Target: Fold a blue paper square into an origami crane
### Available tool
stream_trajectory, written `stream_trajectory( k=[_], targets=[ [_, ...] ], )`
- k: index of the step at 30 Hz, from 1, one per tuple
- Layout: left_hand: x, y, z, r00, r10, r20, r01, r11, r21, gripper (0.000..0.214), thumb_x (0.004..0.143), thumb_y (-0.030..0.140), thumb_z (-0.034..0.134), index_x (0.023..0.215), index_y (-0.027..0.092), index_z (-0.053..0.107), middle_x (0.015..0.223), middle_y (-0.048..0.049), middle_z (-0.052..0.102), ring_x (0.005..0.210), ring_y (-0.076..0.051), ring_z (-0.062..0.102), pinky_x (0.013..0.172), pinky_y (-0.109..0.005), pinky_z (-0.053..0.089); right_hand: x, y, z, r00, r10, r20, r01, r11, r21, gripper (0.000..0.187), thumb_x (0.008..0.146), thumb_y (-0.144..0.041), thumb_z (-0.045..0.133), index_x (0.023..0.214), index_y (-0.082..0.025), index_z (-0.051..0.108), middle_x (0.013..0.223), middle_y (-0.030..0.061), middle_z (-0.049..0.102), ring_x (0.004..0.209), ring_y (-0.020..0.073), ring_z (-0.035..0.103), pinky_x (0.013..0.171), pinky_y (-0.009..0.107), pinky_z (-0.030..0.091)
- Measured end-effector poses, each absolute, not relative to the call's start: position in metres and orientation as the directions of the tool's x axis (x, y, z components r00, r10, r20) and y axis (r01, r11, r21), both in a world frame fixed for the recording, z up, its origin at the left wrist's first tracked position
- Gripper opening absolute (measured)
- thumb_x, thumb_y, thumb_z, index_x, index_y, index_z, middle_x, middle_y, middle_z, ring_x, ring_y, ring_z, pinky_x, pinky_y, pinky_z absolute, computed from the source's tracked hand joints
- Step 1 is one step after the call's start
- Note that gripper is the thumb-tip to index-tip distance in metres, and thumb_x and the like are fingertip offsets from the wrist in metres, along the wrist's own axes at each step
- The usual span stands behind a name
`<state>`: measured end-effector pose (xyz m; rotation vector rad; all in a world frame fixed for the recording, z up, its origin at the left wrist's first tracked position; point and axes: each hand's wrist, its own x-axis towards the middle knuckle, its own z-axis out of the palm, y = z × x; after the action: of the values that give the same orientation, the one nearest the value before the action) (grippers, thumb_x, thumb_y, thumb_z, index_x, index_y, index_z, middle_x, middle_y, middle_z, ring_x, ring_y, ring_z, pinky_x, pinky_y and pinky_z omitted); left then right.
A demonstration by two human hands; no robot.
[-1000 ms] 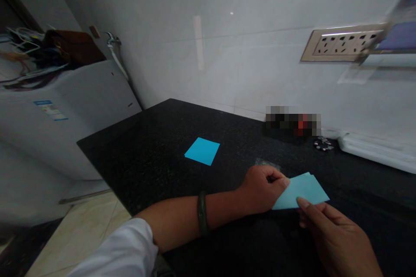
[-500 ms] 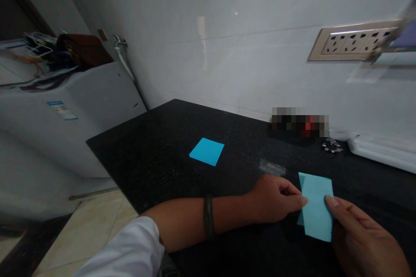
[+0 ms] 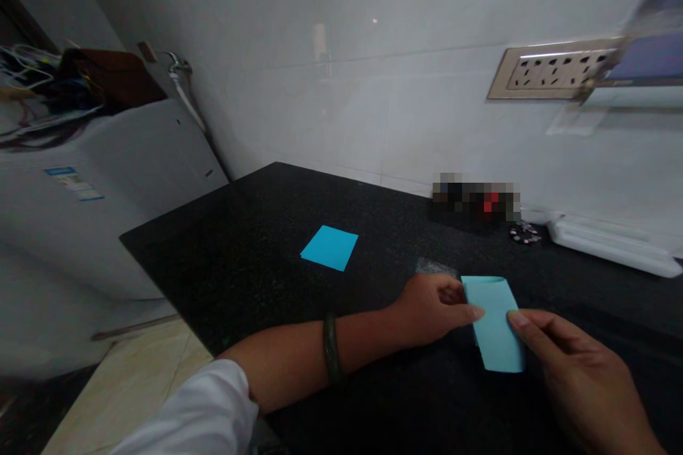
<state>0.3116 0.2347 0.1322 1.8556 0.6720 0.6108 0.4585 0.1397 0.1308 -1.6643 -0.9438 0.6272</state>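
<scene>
A folded light blue paper (image 3: 494, 323) lies on the black stone counter (image 3: 256, 256), long side pointing away from me. My left hand (image 3: 433, 307) pinches its left edge with thumb and fingers. My right hand (image 3: 576, 377) presses its right edge with a fingertip, the other fingers curled. A second, brighter blue square of paper (image 3: 329, 247) lies flat farther back on the counter, apart from both hands. A dark bangle sits on my left wrist.
A white appliance (image 3: 80, 192) with cables and a brown bag on top stands left of the counter. A socket strip (image 3: 555, 71) is set in the tiled wall. A white tray (image 3: 613, 245), a small dark round item (image 3: 524, 233) and blurred objects line the back.
The folded paper has been turned from lying crosswise to lengthwise between my hands, then drawn slightly left. Both hands stayed on its edges.
</scene>
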Motion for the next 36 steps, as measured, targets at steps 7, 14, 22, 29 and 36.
stream_trajectory(
  k=[7, 14, 22, 29, 36],
  targets=[
    [0.303, 0.235, 0.165, 0.829, 0.339, 0.444, 0.193, -0.920, 0.342, 0.040, 0.073, 0.045, 0.049, 0.105, 0.022, 0.054, 0.110, -0.0040, 0.055, 0.110, -0.022, 0.038, 0.094, -0.041, 0.024, 0.465, 0.137, 0.130, -0.071, 0.903, 0.425, 0.876, 0.260, -0.407, 0.015, 0.074, -0.031, 0.049, 0.080, -0.021, 0.058, 0.082, 0.0054, 0.059, 0.079, 0.0207, 0.055, 0.070, 0.035, 0.043],
    [0.302, 0.231, 0.171, 0.899, 0.198, 0.391, 0.202, -0.979, 0.031, 0.021, 0.080, 0.031, 0.042, 0.082, 0.022, 0.061, 0.088, -0.0001, 0.061, 0.098, -0.020, 0.044, 0.094, -0.046, 0.021, 0.460, 0.134, 0.128, -0.150, 0.885, 0.441, 0.916, 0.293, -0.276, 0.014, 0.078, -0.028, 0.045, 0.083, -0.019, 0.055, 0.084, 0.0079, 0.057, 0.079, 0.0215, 0.053, 0.071, 0.038, 0.043],
    [0.297, 0.231, 0.180, 0.917, 0.154, 0.368, 0.180, -0.983, -0.036, 0.019, 0.077, 0.017, 0.042, 0.080, 0.023, 0.060, 0.084, 0.0005, 0.062, 0.095, -0.020, 0.045, 0.093, -0.048, 0.020, 0.456, 0.133, 0.134, -0.127, 0.879, 0.460, 0.910, 0.288, -0.299, 0.016, 0.078, -0.029, 0.044, 0.084, -0.020, 0.055, 0.083, 0.0075, 0.058, 0.079, 0.0215, 0.054, 0.070, 0.037, 0.043],
    [0.294, 0.243, 0.186, 0.910, 0.203, 0.361, 0.218, -0.976, -0.001, 0.020, 0.078, 0.022, 0.042, 0.076, 0.023, 0.062, 0.083, 0.0004, 0.062, 0.093, -0.019, 0.045, 0.093, -0.045, 0.020, 0.461, 0.135, 0.133, -0.120, 0.883, 0.454, 0.913, 0.278, -0.299, 0.014, 0.078, -0.029, 0.045, 0.081, -0.020, 0.055, 0.080, 0.0057, 0.058, 0.078, 0.0204, 0.054, 0.070, 0.036, 0.043],
    [0.297, 0.247, 0.187, 0.812, 0.371, 0.451, 0.319, -0.928, 0.191, 0.035, 0.079, 0.043, 0.040, 0.096, 0.019, 0.059, 0.098, -0.0042, 0.060, 0.095, -0.020, 0.046, 0.087, -0.038, 0.029, 0.461, 0.136, 0.132, -0.045, 0.890, 0.453, 0.901, 0.232, -0.365, 0.014, 0.078, -0.030, 0.044, 0.080, -0.020, 0.054, 0.081, 0.0050, 0.058, 0.078, 0.0199, 0.055, 0.070, 0.034, 0.043]
  ],
)
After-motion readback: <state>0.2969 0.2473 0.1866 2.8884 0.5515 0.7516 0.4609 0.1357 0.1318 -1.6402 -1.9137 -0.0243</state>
